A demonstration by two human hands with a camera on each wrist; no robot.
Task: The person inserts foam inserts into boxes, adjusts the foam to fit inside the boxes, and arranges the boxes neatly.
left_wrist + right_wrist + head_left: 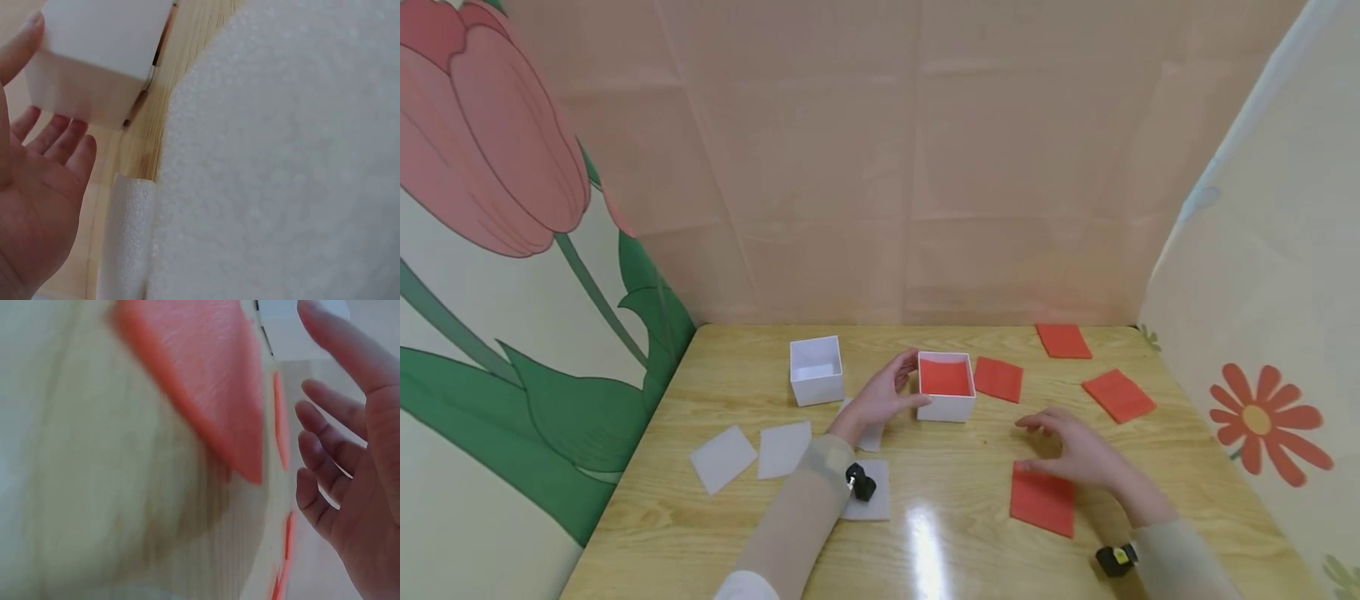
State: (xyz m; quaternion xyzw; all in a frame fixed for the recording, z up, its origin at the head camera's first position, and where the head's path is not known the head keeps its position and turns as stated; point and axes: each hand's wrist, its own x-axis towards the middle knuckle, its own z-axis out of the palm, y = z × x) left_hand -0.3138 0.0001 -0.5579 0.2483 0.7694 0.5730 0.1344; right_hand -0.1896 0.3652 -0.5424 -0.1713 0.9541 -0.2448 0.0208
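Red square at lower right of frame, no clear long axis, sits just below the nearer right hand, fingers loosely spread, holding nothing; left hand grips white box near centre.

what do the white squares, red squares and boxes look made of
White squares: probably foam, matte, given the bubbly surface. Red squares: perhaps felt or foam, dull; blur leaves it open. Boxes: likely card or plastic, smooth, with crisp edges.
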